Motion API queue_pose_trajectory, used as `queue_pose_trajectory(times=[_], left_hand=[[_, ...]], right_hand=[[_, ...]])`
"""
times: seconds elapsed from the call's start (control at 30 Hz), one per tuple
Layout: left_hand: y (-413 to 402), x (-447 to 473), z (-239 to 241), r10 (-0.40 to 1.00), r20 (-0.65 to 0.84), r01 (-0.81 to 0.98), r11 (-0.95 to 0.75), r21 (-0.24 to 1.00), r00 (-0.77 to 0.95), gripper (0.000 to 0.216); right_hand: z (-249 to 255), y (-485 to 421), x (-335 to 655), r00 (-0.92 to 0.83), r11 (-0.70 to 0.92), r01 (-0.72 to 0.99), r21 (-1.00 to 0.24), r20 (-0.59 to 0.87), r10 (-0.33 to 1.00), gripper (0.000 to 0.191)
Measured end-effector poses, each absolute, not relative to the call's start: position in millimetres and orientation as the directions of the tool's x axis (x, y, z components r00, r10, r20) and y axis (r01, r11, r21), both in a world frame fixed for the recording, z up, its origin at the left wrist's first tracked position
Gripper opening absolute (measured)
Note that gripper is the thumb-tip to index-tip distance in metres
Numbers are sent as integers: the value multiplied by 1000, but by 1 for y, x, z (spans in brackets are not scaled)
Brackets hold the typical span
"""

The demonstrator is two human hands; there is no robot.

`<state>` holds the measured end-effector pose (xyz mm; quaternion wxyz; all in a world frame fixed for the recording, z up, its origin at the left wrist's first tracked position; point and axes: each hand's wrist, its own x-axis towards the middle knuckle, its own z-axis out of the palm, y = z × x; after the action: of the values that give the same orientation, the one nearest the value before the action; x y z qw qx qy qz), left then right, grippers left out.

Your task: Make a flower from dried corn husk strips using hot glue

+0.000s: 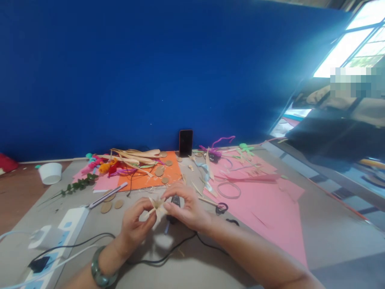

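Note:
A pale cream flower point(158, 205) with thin pointed petals is held up between both hands, just above the grey tabletop. My left hand point(136, 220) pinches its left side between thumb and fingers, and a green bangle circles that wrist. From the other side, my right hand point(188, 208) grips the petals with thumb and fingertips. Partly hidden behind the right hand lies a dark speckled object point(175, 200), whose kind I cannot make out. Below it a small bluish stick-like piece point(167, 228) pokes out.
A white power strip point(67, 228) with plugs and cables lies at left, near a white cup point(50, 173). Pale strips point(135, 154) and round brown discs point(159, 171) rest around orange paper point(174, 164). Pink paper point(270, 208) covers the right. A phone point(185, 142) leans against the blue partition point(150, 72).

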<state>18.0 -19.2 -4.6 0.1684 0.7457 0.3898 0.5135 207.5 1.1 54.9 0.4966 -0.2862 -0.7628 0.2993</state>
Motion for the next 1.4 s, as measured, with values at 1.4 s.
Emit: queue_pose_trajectory(times=[1.4], left_hand=[[-9,18,-1,840,537,281,-536,796,81,13]], right_hand=[[44,7,205,-183,418,11,-909,409,894,18]])
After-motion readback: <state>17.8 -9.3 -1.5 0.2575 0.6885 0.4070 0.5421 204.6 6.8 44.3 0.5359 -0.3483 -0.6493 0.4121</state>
